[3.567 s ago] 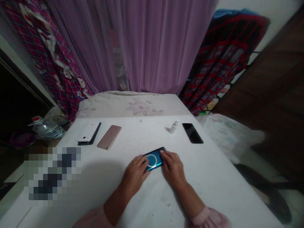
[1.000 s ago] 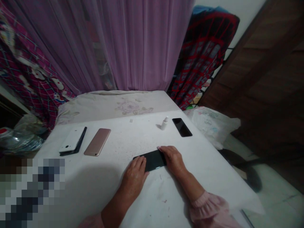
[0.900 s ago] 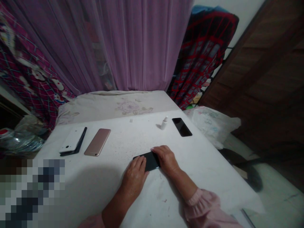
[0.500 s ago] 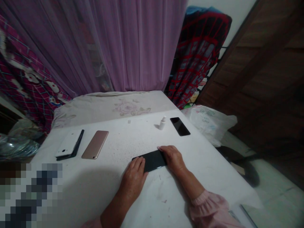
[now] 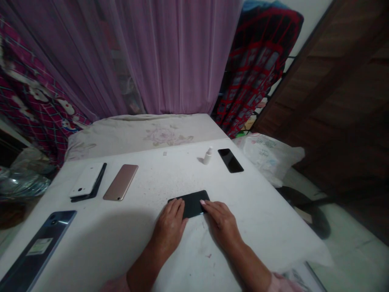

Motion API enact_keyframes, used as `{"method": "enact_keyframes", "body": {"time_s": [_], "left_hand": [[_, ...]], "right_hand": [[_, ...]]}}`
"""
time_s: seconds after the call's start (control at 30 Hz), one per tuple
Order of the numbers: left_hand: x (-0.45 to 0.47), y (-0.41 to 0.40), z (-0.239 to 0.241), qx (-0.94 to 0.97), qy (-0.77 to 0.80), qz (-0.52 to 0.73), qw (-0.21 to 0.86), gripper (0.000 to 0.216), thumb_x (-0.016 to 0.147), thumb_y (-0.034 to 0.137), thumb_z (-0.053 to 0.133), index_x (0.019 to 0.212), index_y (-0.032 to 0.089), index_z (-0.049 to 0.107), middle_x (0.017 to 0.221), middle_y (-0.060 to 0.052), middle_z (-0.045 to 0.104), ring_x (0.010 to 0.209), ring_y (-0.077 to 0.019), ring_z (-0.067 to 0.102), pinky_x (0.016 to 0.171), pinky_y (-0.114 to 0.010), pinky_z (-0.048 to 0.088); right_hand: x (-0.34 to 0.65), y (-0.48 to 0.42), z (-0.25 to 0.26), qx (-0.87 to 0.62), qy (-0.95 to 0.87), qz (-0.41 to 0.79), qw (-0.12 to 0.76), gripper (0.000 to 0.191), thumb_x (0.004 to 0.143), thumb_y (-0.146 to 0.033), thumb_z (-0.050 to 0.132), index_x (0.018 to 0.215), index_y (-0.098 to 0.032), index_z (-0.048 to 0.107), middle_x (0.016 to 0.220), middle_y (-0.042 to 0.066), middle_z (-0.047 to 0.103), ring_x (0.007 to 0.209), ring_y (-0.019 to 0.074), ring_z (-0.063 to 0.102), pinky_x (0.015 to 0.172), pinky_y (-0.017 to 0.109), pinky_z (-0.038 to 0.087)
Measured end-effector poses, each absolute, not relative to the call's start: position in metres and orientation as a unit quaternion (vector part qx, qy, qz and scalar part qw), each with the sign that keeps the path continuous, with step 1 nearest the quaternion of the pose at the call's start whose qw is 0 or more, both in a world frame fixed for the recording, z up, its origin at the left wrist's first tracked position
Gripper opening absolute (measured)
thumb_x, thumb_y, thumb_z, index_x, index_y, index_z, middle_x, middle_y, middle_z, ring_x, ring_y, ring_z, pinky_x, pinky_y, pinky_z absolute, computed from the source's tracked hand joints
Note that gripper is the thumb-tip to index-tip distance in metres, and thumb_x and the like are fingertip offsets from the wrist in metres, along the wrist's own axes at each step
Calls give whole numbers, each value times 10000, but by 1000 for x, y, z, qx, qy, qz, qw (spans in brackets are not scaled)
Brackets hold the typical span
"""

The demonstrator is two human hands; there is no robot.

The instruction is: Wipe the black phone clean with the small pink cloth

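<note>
A dark smartphone lies flat on the white-covered table in front of me, its plain dark face upward. My left hand is closed on its left end, fingers laid across the top and the thumb at the near edge. My right hand rests at its near right corner. There the fingers are stretched out, with the tips on the phone's surface. The far right corner of the phone shows uncovered. Both palms hide parts of the near side.
Left on the table lie a rose-gold phone, a white phone on a dark one, and a blue phone with a label. A small white spray bottle stands near a black phone. A plastic bag sits beyond the right edge.
My right hand has slid from the phone's right end down to its near right corner, uncovering the far corner. My left hand keeps its place. The view has tilted slightly.
</note>
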State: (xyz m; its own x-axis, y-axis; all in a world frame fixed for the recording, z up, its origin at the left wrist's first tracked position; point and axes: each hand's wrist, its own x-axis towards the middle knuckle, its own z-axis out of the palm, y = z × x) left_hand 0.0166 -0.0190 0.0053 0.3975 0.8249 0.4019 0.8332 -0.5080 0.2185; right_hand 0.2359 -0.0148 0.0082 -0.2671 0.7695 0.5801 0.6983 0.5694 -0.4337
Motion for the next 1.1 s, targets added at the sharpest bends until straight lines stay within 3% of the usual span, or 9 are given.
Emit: {"method": "enact_keyframes", "body": {"time_s": [0.37,0.63,0.97,1.1], "left_hand": [[17,-18,3,-839,-497,-219,14,389,937,229,476,1307,130,545,1264,-149,638,1188,-294,587,987,-468,519],[19,-19,1,-837,-500,-218,38,380,931,217,488,1280,84,558,1255,-168,641,1174,-305,589,984,-463,521],[19,-17,-1,-835,-503,-223,24,386,931,221,488,1297,115,551,1255,-153,641,1190,-296,583,991,-456,514],[20,-18,0,-831,-508,-225,23,389,939,237,478,1303,119,547,1259,-162,638,1189,-304,585,991,-478,512]], "right_hand": [[226,42,0,-515,-754,48,406,316,918,-116,486,1053,-252,738,989,47,764,892,208,701,793,360,584],[241,-11,1,-516,-744,74,419,370,914,-123,486,1182,-276,691,1100,59,736,964,196,686,812,352,590],[228,39,-2,-531,-730,56,426,297,919,-157,485,1028,-239,748,985,63,766,865,209,712,769,360,594],[229,27,-1,-552,-721,62,414,298,918,-177,490,1064,-260,736,976,52,765,857,206,710,749,350,596]]}}
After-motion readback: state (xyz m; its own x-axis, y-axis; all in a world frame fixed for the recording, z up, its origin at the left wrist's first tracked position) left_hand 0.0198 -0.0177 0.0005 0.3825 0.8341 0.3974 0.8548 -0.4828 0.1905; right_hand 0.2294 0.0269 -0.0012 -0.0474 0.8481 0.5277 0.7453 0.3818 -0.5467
